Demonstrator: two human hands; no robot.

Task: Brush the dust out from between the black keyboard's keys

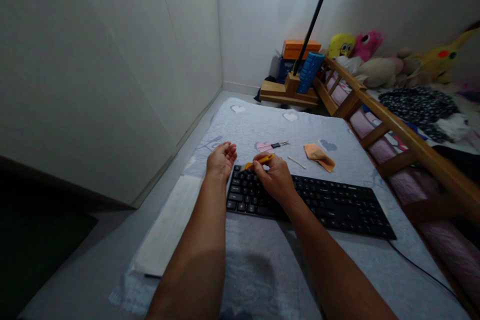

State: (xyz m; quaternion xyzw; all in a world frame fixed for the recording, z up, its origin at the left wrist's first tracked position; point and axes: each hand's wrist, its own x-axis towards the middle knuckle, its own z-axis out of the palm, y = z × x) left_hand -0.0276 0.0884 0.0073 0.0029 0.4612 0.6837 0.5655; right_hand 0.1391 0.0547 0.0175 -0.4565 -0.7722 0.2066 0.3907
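Observation:
A black keyboard [333, 205] lies on the pale blue, heart-patterned cloth [255, 270]. My right hand [275, 177] is closed around the yellow handle of a small brush [266, 159]. The brush points left, and its bristles are at the keys in the keyboard's upper left corner. Beside that corner is my left hand [222, 161], palm turned inward, fingers loosely curled with nothing in them. Beyond the keyboard lie a cotton swab [296, 162], an orange cloth [318, 156] and a small tool with a dark grip and thin metal prongs [278, 145].
A whitish flat panel [168, 232] lies under my left forearm. The keyboard's cable [423, 269] runs off to the lower right. On the right stands a wooden bed rail [408, 140], with plush toys behind it. A white cabinet [112, 70] is on the left, and a black pole [315, 17] rises at the back.

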